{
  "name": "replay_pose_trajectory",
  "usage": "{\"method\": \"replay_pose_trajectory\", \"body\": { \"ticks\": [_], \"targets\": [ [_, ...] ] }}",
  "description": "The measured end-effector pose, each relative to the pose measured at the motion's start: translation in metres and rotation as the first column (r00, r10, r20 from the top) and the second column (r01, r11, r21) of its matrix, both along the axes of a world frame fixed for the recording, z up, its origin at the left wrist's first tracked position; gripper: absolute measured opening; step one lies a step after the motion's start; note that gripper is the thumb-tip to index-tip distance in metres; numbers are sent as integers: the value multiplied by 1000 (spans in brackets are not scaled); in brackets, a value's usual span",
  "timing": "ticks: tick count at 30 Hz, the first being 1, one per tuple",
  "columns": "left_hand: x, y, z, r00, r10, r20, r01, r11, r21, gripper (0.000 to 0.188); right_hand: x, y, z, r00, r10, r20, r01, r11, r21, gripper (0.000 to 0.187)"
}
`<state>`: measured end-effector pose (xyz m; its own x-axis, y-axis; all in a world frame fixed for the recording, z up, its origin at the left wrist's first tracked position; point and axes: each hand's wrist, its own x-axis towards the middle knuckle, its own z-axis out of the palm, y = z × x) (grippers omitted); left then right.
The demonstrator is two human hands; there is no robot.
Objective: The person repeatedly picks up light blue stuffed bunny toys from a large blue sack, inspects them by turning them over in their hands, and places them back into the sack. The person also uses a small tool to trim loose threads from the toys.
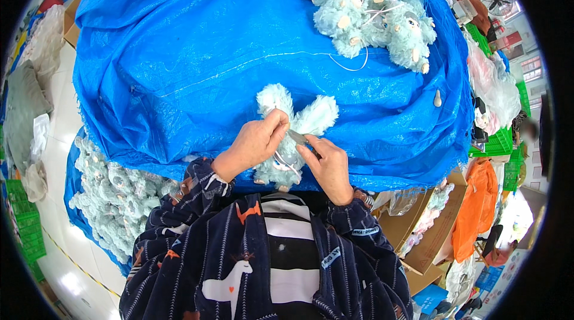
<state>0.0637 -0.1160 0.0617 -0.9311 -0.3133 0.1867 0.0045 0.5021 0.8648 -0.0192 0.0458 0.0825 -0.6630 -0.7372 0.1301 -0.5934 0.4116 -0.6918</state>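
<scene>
At the far left we see green crates (25,221) standing by the pale floor (63,96). Next to our left side lies a big heap (113,194) of pale blue plush toys. In the middle, at the near edge of the blue sheet (197,33), is one toy (278,173) of the same colour, with its two ears pointing away from us. Our left hand (256,144) is at its head; the thumb and forefinger are pressed together near the base of the ears, but what exactly is between them we cannot tell. A small grey piece (298,136) shows between our hands; its kind is not clear. Our right hand (327,167) has the thumb and forefinger closed on this piece. Farther away, to the right, a pile (365,12) of similar toys rests on the sheet, with a white string (353,69) curving beside it. At the right we see a carton (445,224), then an orange cloth (475,206).
</scene>
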Motion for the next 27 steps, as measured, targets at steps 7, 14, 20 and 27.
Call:
{"method": "replay_pose_trajectory", "body": {
  "ticks": [7, 14, 20, 27],
  "targets": [
    [-1, 1, 1, 1000, -27, 1, 27, 999, 27, 11, -1, -2, -2, 999, 18, -37, -18, 1000, 7, 21],
    [25, -10, 9, 1000, 14, 23, -22, 914, 404, 5, -19, 3, -4, 989, -53, -137, 23, 977, -211, 19],
    [118, -78, 52, 915, 297, 272, -238, 944, -229, 4, -109, 11, 53, 887, -445, -119, 426, 891, -158, 26],
    [165, -67, 60, 849, 512, 132, -431, 815, -387, 26, -160, -10, 34, 765, -355, -538, 349, 930, -118, 36]
  ]
}}
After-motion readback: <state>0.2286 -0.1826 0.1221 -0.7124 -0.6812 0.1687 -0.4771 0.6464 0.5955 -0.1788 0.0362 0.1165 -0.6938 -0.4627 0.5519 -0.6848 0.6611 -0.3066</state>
